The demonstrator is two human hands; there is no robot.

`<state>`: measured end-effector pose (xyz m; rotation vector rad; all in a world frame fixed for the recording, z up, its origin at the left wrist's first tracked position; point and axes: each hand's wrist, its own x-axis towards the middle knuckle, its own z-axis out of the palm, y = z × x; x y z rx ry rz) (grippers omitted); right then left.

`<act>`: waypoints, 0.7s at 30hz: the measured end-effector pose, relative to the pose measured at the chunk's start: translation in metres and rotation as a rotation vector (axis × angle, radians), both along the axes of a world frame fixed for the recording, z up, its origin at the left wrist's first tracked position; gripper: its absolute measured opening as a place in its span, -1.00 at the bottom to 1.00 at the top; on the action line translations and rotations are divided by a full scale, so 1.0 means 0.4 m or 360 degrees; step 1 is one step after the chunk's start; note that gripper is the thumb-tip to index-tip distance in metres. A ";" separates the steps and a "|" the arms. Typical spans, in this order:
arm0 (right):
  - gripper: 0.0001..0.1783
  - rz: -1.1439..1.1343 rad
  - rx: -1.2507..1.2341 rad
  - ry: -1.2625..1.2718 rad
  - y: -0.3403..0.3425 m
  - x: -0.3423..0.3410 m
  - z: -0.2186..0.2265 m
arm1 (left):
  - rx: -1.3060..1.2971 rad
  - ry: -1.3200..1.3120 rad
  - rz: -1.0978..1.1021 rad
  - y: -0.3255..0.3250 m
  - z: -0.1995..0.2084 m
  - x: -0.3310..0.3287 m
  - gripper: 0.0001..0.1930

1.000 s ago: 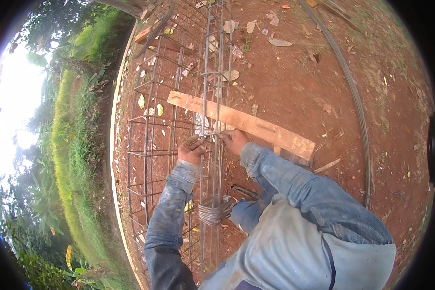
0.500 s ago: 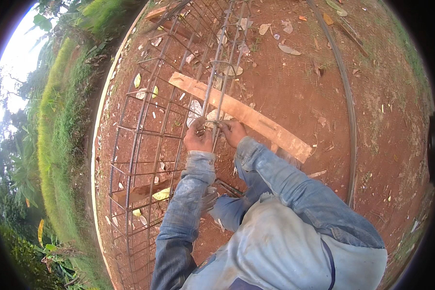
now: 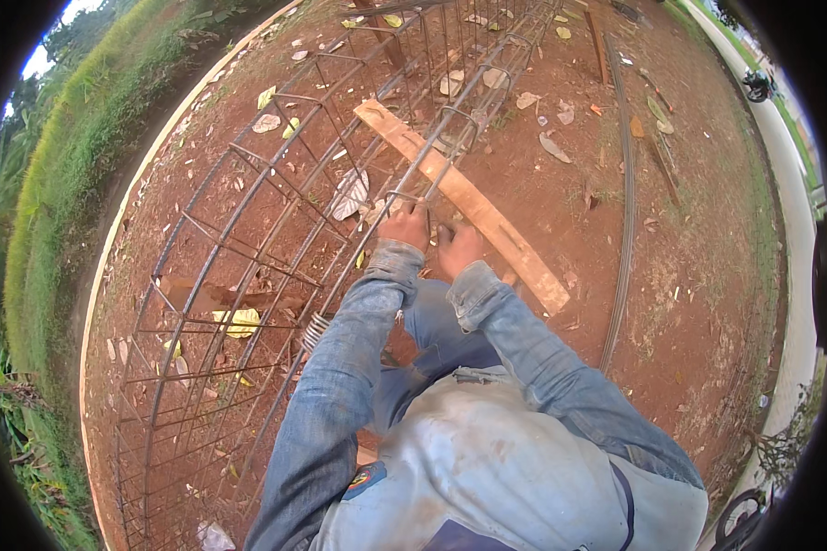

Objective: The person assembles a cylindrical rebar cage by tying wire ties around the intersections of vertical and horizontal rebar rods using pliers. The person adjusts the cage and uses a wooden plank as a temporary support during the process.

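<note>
A long cage of rusty steel bars and square stirrups (image 3: 248, 266) lies on red earth, running from lower left to the top. My left hand (image 3: 406, 225) is closed around one long bar (image 3: 432, 161) where a stirrup crosses it. Just to its right, my right hand (image 3: 458, 246) has its fingers curled at the same bar; what they hold is hidden. Both sleeves are blue denim.
A pale wooden plank (image 3: 487, 220) lies slantwise under the cage, just beyond my hands. A small coil of wire (image 3: 314, 329) hangs by my left elbow. A loose long bar (image 3: 627, 211) lies on the earth at right. Dry leaves are scattered about, and grass borders the left.
The view has swung, so the cage now slants toward the upper right. Both hands stay together on the same long bar at a stirrup crossing.
</note>
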<state>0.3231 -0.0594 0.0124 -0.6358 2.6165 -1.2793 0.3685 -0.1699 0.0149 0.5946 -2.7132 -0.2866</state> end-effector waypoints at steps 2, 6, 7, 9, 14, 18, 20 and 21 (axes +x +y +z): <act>-0.79 0.0259 0.0332 0.0223 0.007 -0.034 0.049 | 0.0077 0.0013 -0.0001 0.008 0.002 -0.007 -0.66; -0.82 0.0917 0.0948 0.0716 -0.058 -0.059 0.238 | 0.0126 -0.0075 -0.0005 -0.016 0.011 -0.015 -0.76; -0.84 0.1002 0.1114 0.0823 -0.091 -0.059 0.265 | 0.0083 -0.0112 -0.0014 -0.022 0.011 -0.018 -0.79; -0.86 0.1354 0.1331 0.1133 -0.139 -0.093 0.290 | 0.0097 0.0112 -0.0064 -0.018 0.004 -0.043 -0.81; -0.81 0.1847 0.0448 0.2205 -0.120 -0.092 0.391 | 0.0439 0.0013 -0.0049 -0.035 -0.007 -0.038 -0.74; -0.74 0.2065 0.0028 0.1473 0.076 -0.043 0.347 | 0.0526 -0.0067 -0.0171 -0.061 0.005 -0.019 -0.69; -0.73 0.1793 0.0559 0.1161 0.146 -0.075 0.212 | 0.0421 -0.0052 -0.0181 -0.040 0.061 -0.036 -0.68; -0.73 0.1651 0.0786 0.0981 0.155 -0.078 0.163 | 0.0373 0.0104 -0.0211 -0.052 0.044 -0.032 -0.68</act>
